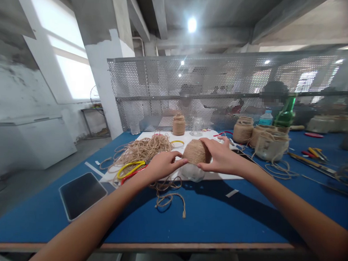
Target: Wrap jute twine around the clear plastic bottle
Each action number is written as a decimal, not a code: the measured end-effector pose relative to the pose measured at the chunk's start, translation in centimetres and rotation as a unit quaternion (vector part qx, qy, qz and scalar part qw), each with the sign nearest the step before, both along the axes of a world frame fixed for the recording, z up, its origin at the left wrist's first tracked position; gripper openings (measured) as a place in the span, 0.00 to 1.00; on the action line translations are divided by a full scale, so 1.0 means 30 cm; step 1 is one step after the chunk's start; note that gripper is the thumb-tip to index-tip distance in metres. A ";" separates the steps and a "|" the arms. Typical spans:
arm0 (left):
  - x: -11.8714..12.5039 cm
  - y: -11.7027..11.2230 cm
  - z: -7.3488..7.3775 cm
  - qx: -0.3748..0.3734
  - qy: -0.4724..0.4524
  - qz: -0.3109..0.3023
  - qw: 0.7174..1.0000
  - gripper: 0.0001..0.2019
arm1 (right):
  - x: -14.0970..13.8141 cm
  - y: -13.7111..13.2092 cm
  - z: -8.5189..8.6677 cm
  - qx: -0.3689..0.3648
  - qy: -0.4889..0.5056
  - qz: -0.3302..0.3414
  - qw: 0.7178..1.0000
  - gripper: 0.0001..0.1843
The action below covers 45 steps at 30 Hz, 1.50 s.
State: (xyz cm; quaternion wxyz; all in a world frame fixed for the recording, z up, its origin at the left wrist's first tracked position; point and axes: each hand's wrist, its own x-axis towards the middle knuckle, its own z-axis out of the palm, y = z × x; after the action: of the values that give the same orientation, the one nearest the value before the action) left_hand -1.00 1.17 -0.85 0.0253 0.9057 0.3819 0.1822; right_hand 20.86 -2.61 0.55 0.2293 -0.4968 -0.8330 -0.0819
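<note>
A glass jar (195,153) stands in front of me, its upper part wound with jute twine and its lower part bare, clear glass. My right hand (219,153) is curved around its right side, fingers on the wound part and thumb low on the front. From the left, my left hand (167,162) grips it, the thumb reaching across the front near the lower edge of the winding. Whether a strand lies between the left fingers is hidden. Loose twine (167,197) curls on the blue table just left of the jar's base.
A tangled twine heap (150,148) lies left on white paper, beside yellow-handled scissors (131,169). A dark tablet (82,194) rests at the left edge. Twine-wrapped jars (243,130), a green bottle (285,111) and tools (314,153) stand or lie right. A perforated metal screen (164,80) closes the back.
</note>
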 end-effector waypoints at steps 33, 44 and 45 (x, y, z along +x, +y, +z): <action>-0.029 -0.013 0.027 0.141 -0.020 -0.079 0.987 0.08 | 0.017 0.018 0.003 -0.050 0.002 -0.002 0.999 0.33; 0.031 -0.068 -0.003 0.179 -0.057 -0.007 0.982 0.12 | 0.006 0.015 -0.006 -0.024 0.005 -0.004 1.000 0.33; 0.033 -0.072 -0.004 0.181 -0.056 -0.006 0.982 0.11 | 0.004 0.014 -0.006 -0.021 0.003 -0.004 1.000 0.33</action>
State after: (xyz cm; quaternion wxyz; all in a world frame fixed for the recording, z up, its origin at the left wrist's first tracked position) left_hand -0.02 -0.98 -0.96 -0.1165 0.8859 0.3356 0.2983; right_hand 20.97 -2.20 0.37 0.2215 -0.5048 -0.8319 -0.0640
